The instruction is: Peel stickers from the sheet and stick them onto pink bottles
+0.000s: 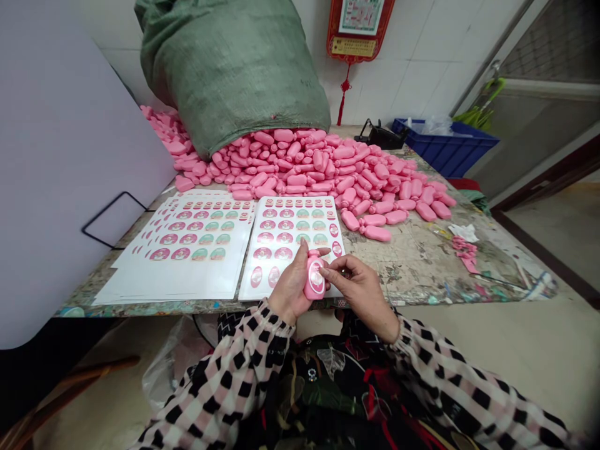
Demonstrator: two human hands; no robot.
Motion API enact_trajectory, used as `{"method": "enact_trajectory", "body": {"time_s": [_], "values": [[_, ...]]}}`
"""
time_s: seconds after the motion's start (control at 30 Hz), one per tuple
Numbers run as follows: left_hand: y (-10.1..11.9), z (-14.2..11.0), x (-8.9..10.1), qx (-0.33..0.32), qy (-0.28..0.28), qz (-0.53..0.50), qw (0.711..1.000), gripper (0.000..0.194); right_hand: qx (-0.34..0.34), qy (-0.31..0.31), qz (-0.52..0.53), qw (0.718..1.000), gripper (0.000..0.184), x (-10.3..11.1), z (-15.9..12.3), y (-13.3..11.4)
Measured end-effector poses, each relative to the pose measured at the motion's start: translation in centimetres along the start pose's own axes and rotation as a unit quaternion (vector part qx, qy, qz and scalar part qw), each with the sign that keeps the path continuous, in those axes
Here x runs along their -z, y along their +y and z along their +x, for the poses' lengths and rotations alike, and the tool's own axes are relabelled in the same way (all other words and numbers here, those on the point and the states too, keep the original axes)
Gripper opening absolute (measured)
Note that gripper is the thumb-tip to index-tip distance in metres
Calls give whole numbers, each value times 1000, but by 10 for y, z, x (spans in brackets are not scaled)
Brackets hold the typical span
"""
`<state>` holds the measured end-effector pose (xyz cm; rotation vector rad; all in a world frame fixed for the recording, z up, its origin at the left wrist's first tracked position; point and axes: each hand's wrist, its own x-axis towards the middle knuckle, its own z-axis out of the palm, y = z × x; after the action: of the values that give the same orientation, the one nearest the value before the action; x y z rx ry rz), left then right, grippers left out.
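My left hand (290, 284) is wrapped round a small pink plastic bottle (314, 279) held upright at the table's near edge. An oval sticker shows on the bottle's front. My right hand (357, 286) is beside it, its fingertips pinched against the bottle's right side and the sticker. Just beyond the hands lies a sticker sheet (285, 240) with rows of pink and green oval labels, some spots peeled off. A fanned stack of more sticker sheets (187, 250) lies to its left.
A big heap of pink bottles (328, 172) spills from a green woven sack (229, 69) at the back of the worn table (422, 262). A blue crate (445, 147) and a black tape dispenser (379, 134) stand at back right. A white board (60, 169) leans at left.
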<state>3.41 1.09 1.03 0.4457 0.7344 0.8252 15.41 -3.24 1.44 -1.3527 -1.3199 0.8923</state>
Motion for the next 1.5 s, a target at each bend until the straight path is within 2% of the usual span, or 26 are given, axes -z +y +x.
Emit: {"method": "enact_trajectory", "body": {"time_s": [0.17,0.43,0.57,0.63,0.73,0.8,0.83,0.93,1.0,1.13,1.23,1.3,1.37,1.43,1.5], "values": [[0,-1,-2,-4,-14,24,1000,61,-9,-5,-5,1000,23,0,-1,0],[3,-9,-1,33,4,42,999,65,-67,-15,31,997,26,1,-5,5],[10,-21,3,59,-46,93,993,54,-37,-4,-22,999,25,4,-4,12],[13,-25,6,75,-78,121,987,64,-8,-4,-56,998,24,7,-3,14],[14,-29,9,87,-108,139,981,71,12,-74,-72,995,22,16,1,16],[14,-29,11,86,-114,142,980,63,14,-122,-71,990,22,25,7,17],[14,-29,11,83,-115,144,979,59,12,-127,-72,989,22,30,10,18],[13,-29,10,75,-112,147,980,49,-1,-78,-67,995,23,41,18,21],[11,-28,6,73,-107,153,980,46,-12,-43,-55,997,26,40,19,22],[0,-27,-4,77,-110,174,976,42,-10,-8,-63,998,44,18,9,20],[-9,-30,-7,70,-118,204,969,43,12,9,-80,997,34,2,1,21],[-11,-36,-4,73,-115,221,966,46,32,9,-93,995,29,-2,1,23],[-10,-45,3,80,-107,226,965,52,66,-23,-119,990,27,0,7,25],[-7,-57,16,72,-90,226,967,56,106,-62,-152,981,27,7,21,28],[-2,-74,33,41,-47,218,974,57,132,-65,-199,969,28,19,41,31]]}}
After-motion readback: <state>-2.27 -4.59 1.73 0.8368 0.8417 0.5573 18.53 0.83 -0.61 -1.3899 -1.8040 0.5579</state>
